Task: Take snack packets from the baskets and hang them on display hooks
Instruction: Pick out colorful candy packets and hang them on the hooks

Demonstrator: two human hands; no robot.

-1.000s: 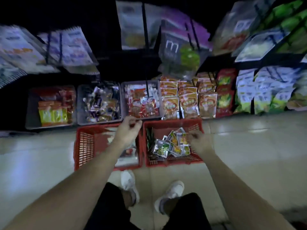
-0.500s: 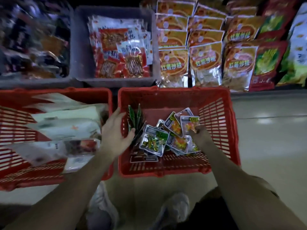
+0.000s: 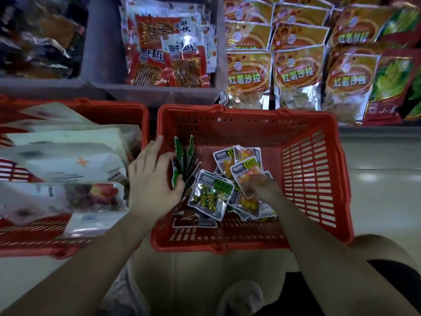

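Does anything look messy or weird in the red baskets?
Only a bit messy: the small packets lie in a crooked, overlapping heap in the right basket, while green packets stand on edge by the left hand. Nothing looks torn or spilled.

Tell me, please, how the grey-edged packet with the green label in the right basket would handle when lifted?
The grey-edged packet looks small and flat, so probably light. Its glossy film reflects light, so it may be slippery. It lies loosely atop other packets, so pushing would likely slide it.
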